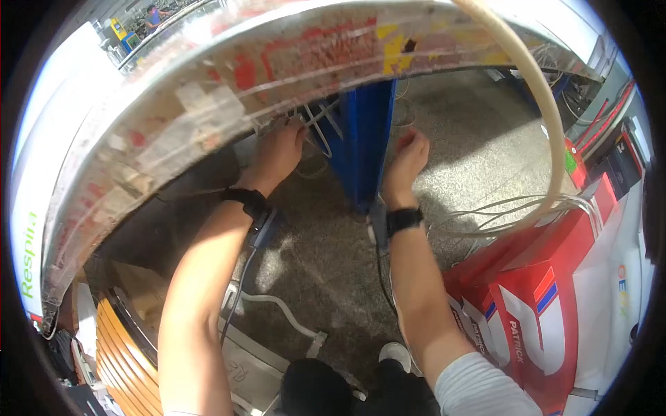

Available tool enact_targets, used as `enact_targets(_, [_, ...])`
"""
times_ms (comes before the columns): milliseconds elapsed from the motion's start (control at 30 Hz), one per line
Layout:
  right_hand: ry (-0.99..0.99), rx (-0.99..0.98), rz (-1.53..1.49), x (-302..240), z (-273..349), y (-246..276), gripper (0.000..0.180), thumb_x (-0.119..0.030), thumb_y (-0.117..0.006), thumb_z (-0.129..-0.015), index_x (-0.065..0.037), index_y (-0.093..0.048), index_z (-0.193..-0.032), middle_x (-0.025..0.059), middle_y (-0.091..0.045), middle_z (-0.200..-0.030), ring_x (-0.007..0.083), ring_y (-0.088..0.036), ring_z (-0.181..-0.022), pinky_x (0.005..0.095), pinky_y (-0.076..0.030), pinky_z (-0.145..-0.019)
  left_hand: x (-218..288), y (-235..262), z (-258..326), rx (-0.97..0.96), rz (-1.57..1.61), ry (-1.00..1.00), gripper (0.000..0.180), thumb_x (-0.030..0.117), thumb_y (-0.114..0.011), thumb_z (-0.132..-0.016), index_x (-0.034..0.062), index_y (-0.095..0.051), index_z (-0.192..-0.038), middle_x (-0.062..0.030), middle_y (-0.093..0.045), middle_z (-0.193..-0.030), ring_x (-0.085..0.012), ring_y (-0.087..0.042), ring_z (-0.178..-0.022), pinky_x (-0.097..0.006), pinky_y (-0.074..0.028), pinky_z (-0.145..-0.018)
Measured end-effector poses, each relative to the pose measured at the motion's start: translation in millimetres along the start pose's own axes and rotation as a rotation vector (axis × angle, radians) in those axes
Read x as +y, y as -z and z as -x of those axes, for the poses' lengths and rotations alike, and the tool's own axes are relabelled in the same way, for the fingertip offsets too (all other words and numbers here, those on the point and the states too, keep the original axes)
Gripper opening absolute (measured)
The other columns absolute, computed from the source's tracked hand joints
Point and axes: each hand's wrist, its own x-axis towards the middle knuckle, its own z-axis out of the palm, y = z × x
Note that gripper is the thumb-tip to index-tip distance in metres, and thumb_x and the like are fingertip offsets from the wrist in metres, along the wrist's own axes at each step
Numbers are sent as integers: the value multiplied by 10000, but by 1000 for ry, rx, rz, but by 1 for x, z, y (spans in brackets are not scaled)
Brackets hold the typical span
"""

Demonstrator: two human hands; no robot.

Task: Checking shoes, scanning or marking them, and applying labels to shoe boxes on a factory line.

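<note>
Both forearms reach under the worn edge of a bench (229, 80), one on each side of a blue metal post (368, 132). My left hand (281, 149) is left of the post, beside thin white cables (319, 132). Its fingers are curled, and the bench edge partly hides what they grip. To the right of the post is my right hand (408, 163), also with curled fingers. A thin, pale cable (404, 114) loops just above those fingertips; whether they pinch it is unclear. Each wrist wears a black strap with a small device and a dark cord.
A thick beige hose (551, 125) curves down at the right, near a bundle of white cables (513, 208). Red and white bags (527, 319) stand at the lower right. A slatted wooden piece (121, 347) and a white tubular frame (284, 312) are at the lower left.
</note>
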Motion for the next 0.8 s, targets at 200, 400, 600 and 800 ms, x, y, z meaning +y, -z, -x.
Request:
enact_targets(200, [-52, 135, 266, 25, 67, 25, 209, -158, -455, -1063, -20, -493, -1215, 88, -558, -1053, 173, -561, -919, 346, -475, -858, -27, 8, 3, 172, -103, -9, 267, 169, -588, -989, 19, -656, -1199, -237, -670, -1131, -403, -652, -1032, -460, -522, -910])
enact_targets(400, [-580, 4, 132, -15, 127, 88, 134, -179, -522, -1037, -96, -531, -1141, 34, -577, -914, 164, -578, -737, 334, -494, -617, 28, 47, 62, -30, 148, 15, 323, 202, -608, -973, 20, -646, -1238, -245, -667, -1181, -406, -649, -1078, -457, -517, -939])
enact_targets(600, [-946, -358, 735, -122, 200, 134, 204, -224, -552, -1027, -39, -625, -1074, 66, -658, -804, 181, -643, -650, 321, -513, -570, 127, 156, 121, -644, 444, 425, 517, 352, -689, -916, 20, -615, -1304, -256, -618, -1305, -438, -558, -1239, -483, -474, -1033])
enact_targets(800, [-1175, -486, 834, -273, 235, 115, 167, -168, -538, -1001, -71, -640, -1092, 77, -663, -836, 183, -642, -693, 302, -502, -585, 199, 369, 223, -932, 904, 410, 419, 290, -682, -970, 50, -630, -1308, -199, -670, -1261, -362, -631, -1184, -401, -510, -988])
